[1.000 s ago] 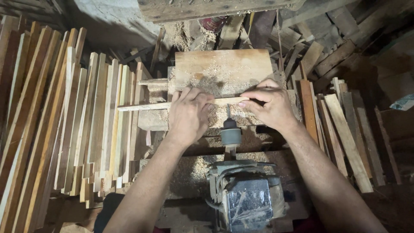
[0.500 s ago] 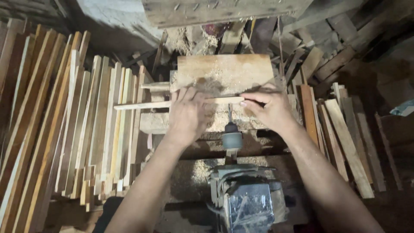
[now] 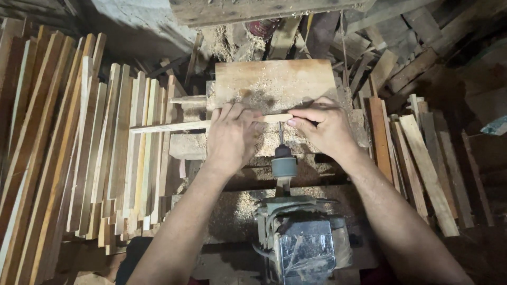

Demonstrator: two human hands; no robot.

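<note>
The left hand (image 3: 231, 138) lay palm-down over a thin wooden strip (image 3: 169, 126), fingers curled and pressing it flat against the sawdust-covered surface (image 3: 274, 82). The right hand (image 3: 325, 128) pinched the strip's other end between thumb and fingertips, closed on it. Between the two hands, just below the strip, a drill bit (image 3: 280, 133) stuck out of a chuck (image 3: 284, 164) on a motor (image 3: 302, 244) set nearer the person's body; the bit's tip met the strip's near edge, though whether it had entered the wood could not be told.

Beyond the left hand's outer side the strip's free end ran out over a big stack of slats (image 3: 90, 153). More offcuts (image 3: 417, 153) were piled past the right hand.

To do this well, it seemed best to keep the strip level and square to the bit, with both hands bearing down evenly so it could not ride up or twist. Feeding it slowly and steadily toward the bit would probably spare such thin wood from splitting. The fingertips on either side sat close to the bit and were better kept off its line.
</note>
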